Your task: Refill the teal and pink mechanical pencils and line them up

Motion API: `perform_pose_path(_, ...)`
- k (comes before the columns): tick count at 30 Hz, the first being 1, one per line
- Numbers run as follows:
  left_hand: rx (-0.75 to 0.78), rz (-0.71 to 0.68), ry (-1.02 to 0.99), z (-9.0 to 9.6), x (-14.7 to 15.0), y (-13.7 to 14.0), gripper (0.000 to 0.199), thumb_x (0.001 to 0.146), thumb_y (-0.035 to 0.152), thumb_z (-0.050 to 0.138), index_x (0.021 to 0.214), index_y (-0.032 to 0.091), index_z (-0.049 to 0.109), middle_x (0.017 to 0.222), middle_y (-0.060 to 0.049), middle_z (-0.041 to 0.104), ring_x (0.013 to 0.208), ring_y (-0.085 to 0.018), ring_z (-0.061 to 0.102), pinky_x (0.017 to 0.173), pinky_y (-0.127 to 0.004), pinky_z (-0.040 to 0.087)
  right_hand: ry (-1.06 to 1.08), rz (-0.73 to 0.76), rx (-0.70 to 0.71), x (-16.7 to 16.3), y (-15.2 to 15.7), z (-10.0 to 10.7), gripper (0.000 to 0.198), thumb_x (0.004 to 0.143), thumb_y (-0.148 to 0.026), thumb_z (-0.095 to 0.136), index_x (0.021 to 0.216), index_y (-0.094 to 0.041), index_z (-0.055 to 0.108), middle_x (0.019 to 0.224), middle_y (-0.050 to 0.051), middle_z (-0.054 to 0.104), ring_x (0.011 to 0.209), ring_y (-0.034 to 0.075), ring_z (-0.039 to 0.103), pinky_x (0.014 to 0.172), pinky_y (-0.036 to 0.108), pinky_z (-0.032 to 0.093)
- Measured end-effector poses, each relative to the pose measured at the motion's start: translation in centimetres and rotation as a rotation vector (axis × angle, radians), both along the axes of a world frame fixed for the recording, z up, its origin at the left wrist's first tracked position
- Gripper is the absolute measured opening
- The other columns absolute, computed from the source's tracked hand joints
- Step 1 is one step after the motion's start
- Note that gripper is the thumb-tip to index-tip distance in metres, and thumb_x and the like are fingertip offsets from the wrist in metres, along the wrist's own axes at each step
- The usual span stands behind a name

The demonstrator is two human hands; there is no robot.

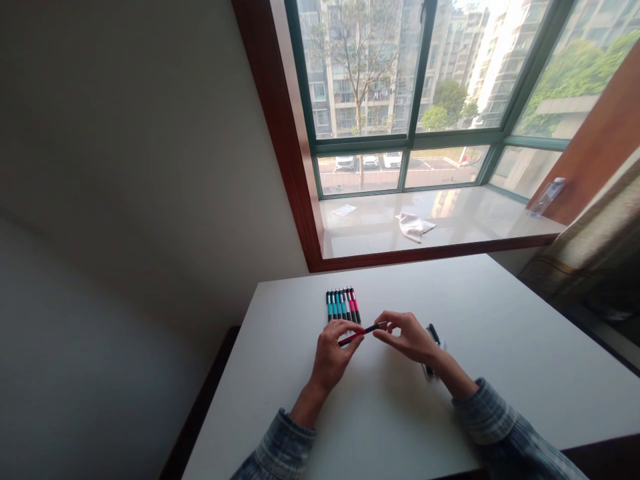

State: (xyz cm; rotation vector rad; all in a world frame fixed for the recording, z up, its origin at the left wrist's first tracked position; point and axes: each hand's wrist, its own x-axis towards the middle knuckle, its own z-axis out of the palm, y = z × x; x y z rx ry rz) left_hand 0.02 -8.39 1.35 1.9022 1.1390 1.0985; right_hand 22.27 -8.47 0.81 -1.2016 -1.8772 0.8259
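A black and pink-red pen (369,329) is held slantwise above the white table. My left hand (332,352) is closed on its lower left part, the thumb and fingers pinching the barrel. At the pen's upper right end, my right hand (407,337) is closed in a pinch, with its fingertips on the dark end. Just beyond my left hand lies a row of several pens (343,305), teal ones on the left and pink-red ones on the right. Dark and clear pen-like pieces (433,333) lie beside my right hand, which partly covers them.
The white table (400,420) meets a wall on the left. Behind it, a window sill (460,230) bears a crumpled white cloth (415,227), a small packet (345,210) and a clear plastic bottle (547,198). A curtain (580,233) hangs at the right.
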Motion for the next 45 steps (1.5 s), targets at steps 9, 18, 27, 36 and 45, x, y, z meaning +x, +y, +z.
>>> perform_pose_path(9, -0.251, 0.155, -0.437, -1.2, -0.7, 0.8, 0.055, 0.097, 0.062, 0.049, 0.137, 0.026, 0.062, 0.146, -0.011, 0.058, 0.127, -0.03, 0.059, 0.102, -0.042, 0.048, 0.199, -0.071, -0.024, -0.1, 0.0, 0.2, 0.033, 0.094, -0.049, 0.064, 0.087, -0.018, 0.072, 0.083, 0.005, 0.072, 0.077, 0.019, 0.068, 0.075, 0.033, 0.058)
perform_pose_path(18, -0.296, 0.186, -0.468, -1.6, -0.5, 1.2, 0.054, 0.093, 0.059, 0.059, 0.136, 0.026, 0.061, 0.139, -0.01, 0.062, 0.12, -0.026, 0.062, 0.096, -0.035, 0.051, 0.251, -0.148, 0.012, -0.1, 0.0, 0.3, 0.035, 0.094, -0.051, 0.064, 0.084, -0.018, 0.07, 0.079, 0.004, 0.07, 0.075, 0.019, 0.067, 0.076, 0.034, 0.059)
perform_pose_path(27, -0.439, 0.207, -0.768, -1.8, -0.7, 1.6, 0.041, 0.076, 0.038, 0.084, 0.11, 0.018, 0.071, 0.098, -0.004, 0.074, 0.088, -0.016, 0.069, 0.09, -0.032, 0.055, 0.133, -0.013, -0.007, -0.6, -0.7, 0.4, 0.025, 0.092, -0.043, 0.067, 0.088, -0.019, 0.071, 0.077, 0.003, 0.068, 0.073, 0.018, 0.064, 0.073, 0.032, 0.057)
perform_pose_path(36, -0.497, 0.231, -0.846, -1.0, -1.1, 1.6, 0.045, 0.073, 0.035, 0.087, 0.111, 0.017, 0.072, 0.091, -0.003, 0.075, 0.083, -0.013, 0.07, 0.086, -0.028, 0.056, 0.352, 0.242, -0.239, 0.9, -1.3, 1.4, 0.037, 0.09, -0.044, 0.073, 0.118, -0.02, 0.072, 0.102, 0.007, 0.074, 0.096, 0.021, 0.071, 0.091, 0.037, 0.059)
perform_pose_path(45, -0.561, 0.079, -0.76, -0.6, -1.0, 1.1, 0.048, 0.075, 0.037, 0.086, 0.117, 0.017, 0.073, 0.1, -0.008, 0.077, 0.08, -0.015, 0.069, 0.08, -0.029, 0.057, 0.222, 0.405, -0.25, 0.0, -3.6, 4.9, 0.031, 0.086, -0.04, 0.078, 0.112, -0.023, 0.078, 0.107, 0.007, 0.078, 0.097, 0.024, 0.073, 0.091, 0.038, 0.061)
